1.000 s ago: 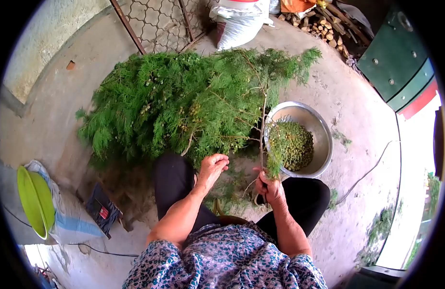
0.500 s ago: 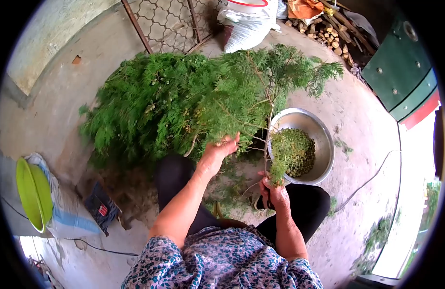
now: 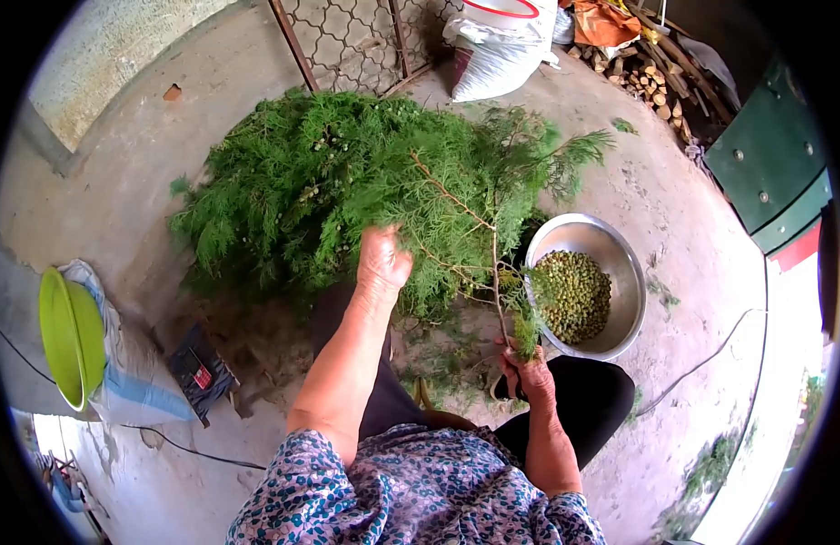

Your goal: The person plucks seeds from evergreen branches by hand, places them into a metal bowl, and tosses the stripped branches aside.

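We are noting a large heap of conifer branches (image 3: 283, 195) lying on the concrete floor (image 3: 697, 272), ahead and mostly left of the knees. One forked branch (image 3: 494, 259) is spreading across its right side, the woody stem pointing back toward the body. The right hand (image 3: 531, 374) is gripping that stem low down, fingers curling round it, with most of the foliage fanning out ahead of the grip. The left hand (image 3: 383, 261) is sitting against foliage left of the stem; its fingertips are partly hidden, so we are unable to tell whether they are gripping anything.

We are seeing the left arm stretching well forward, while the right forearm is staying closer in, beside the black-clad right knee (image 3: 606, 391).

A metal basin (image 3: 629, 295) is standing just right of the branch, its near rim lying just beyond that knee, a green sprig overlapping its left rim. Floor is running on past its right rim. Inside, we are finding small green cones (image 3: 576, 295) heaping toward the left wall.
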A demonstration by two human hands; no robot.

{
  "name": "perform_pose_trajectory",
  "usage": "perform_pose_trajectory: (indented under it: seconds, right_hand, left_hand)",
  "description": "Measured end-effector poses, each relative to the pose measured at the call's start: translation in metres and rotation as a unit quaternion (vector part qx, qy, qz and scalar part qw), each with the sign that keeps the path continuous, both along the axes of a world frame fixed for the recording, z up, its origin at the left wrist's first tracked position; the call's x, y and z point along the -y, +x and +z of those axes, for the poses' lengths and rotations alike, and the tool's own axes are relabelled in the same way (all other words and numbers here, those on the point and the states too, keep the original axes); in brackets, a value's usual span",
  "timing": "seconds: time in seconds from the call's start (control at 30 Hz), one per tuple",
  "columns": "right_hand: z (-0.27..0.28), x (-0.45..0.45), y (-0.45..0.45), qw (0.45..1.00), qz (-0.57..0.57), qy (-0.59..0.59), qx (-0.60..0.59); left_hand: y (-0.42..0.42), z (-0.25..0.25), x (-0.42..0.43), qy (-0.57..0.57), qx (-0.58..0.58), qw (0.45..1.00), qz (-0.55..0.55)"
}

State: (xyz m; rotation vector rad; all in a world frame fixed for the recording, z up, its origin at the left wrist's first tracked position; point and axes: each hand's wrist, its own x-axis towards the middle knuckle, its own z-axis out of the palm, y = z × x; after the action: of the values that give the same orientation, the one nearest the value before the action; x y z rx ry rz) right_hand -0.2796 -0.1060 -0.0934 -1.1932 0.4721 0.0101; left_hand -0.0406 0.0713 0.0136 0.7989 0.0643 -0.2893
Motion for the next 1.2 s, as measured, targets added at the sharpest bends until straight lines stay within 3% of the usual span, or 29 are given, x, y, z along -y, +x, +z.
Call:
perform_pose_trajectory:
  seconds: [0.17, 0.2, 0.4, 0.43, 0.5, 0.63, 0.7, 0.77, 0.83, 0.97, 1.03, 1.1, 1.2]
  right_hand:
    - [-0.008, 0.002, 0.000, 1.000, 0.015, -0.020, -0.012]
    - [-0.016, 0.004, -0.001, 1.000, 0.016, -0.013, -0.015]
    - [-0.019, 0.006, -0.001, 0.999, 0.025, -0.020, -0.020]
    - [-0.020, 0.007, -0.001, 0.999, 0.024, -0.022, -0.028]
    - [-0.027, 0.009, -0.001, 0.999, 0.025, -0.017, -0.024]
    - [-0.029, 0.010, -0.001, 0.999, 0.027, -0.020, -0.013]
    - [-0.031, 0.009, -0.003, 1.000, 0.012, -0.012, -0.010]
    - [-0.033, 0.009, -0.005, 1.000, -0.005, -0.003, -0.006]
    - [-0.027, 0.010, -0.004, 0.997, 0.020, -0.046, -0.056]
    - [-0.005, 0.006, -0.003, 0.992, 0.015, -0.116, -0.053]
    - [-0.004, 0.005, -0.003, 0.989, 0.018, -0.135, -0.062]
    - [-0.020, 0.005, 0.000, 0.997, -0.033, -0.062, -0.026]
    - [-0.025, 0.003, 0.003, 0.993, -0.044, -0.106, -0.019]
  left_hand:
    - [-0.001, 0.009, -0.013, -0.038, -0.001, 0.997, -0.069]
    - [-0.004, 0.018, -0.014, -0.010, 0.058, 0.994, -0.093]
    - [-0.009, 0.039, -0.023, 0.114, 0.120, 0.975, -0.147]
    - [-0.012, 0.043, -0.023, 0.115, 0.120, 0.975, -0.146]
    - [-0.021, 0.052, -0.024, 0.226, 0.124, 0.962, -0.088]
    - [-0.021, 0.051, -0.022, 0.184, 0.160, 0.969, -0.026]
    - [-0.011, 0.047, -0.019, 0.017, 0.183, 0.983, 0.010]
    - [-0.007, 0.050, -0.024, 0.023, 0.230, 0.970, 0.074]
    - [-0.003, 0.060, -0.032, 0.051, 0.269, 0.960, 0.063]
    - [0.010, 0.048, -0.045, -0.026, 0.269, 0.963, 0.013]
    - [0.008, 0.045, -0.047, -0.025, 0.227, 0.973, 0.037]
    - [0.005, 0.041, -0.044, -0.008, 0.225, 0.973, 0.044]
    - [0.001, 0.034, -0.033, 0.118, 0.225, 0.967, 0.009]
